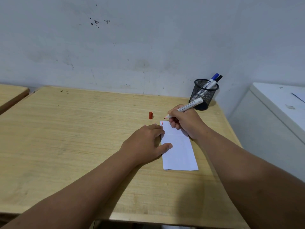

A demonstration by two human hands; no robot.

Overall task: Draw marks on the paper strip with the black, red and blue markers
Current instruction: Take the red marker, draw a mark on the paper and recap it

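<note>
A white paper strip lies on the wooden desk, right of centre. Short blue and red marks sit at its far left corner. My right hand grips the uncapped red marker, its tip just beyond the strip's far edge. My left hand lies flat, fingers and thumb pressing the strip's left edge. The red cap stands on the desk to the left of the tip. The blue marker and black marker stand in a black mesh cup.
The mesh cup stands at the desk's far right corner against a stained white wall. A white cabinet stands right of the desk. Another wooden desk adjoins at the far left.
</note>
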